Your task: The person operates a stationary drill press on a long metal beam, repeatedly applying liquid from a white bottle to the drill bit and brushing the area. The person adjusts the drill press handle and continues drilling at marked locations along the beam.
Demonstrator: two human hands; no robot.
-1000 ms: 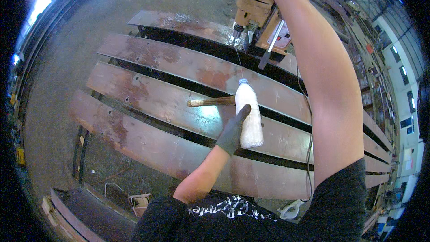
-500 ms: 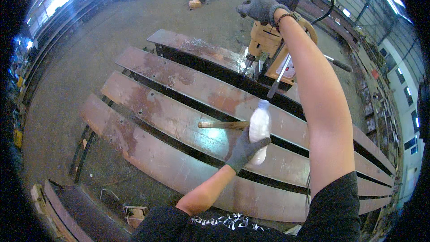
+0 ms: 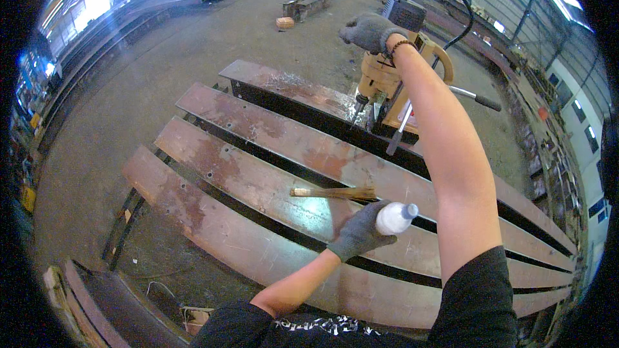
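Observation:
My left hand [image 3: 361,231], in a grey glove, is wrapped round a white plastic bottle [image 3: 392,218], its capped end tilted up and to the right. Beside that hand a bristle brush [image 3: 332,193] rests across the steel beams [image 3: 258,171]. Farther off, my gloved right hand [image 3: 371,32] is closed at the top of a yellow drill press [image 3: 380,72]; its fingers hide whatever they hold. Below it the drill bit [image 3: 356,115] points down by the far beam, among metal shavings [image 3: 290,80]. One feed lever [image 3: 394,143] of the drill hangs toward me.
Another lever [image 3: 487,102] sticks out to the right of the drill, and a black hose [image 3: 467,9] loops above it. Several holes and rusty stains mark the beams, with dark gaps between them. A short beam [image 3: 309,1] and a small box [image 3: 285,23] lie on the floor beyond.
The bottle has swung from lengthwise to tilted, its cap now toward the lower right. My left hand shifted slightly right. My right hand stays at the drill; the view has moved a little.

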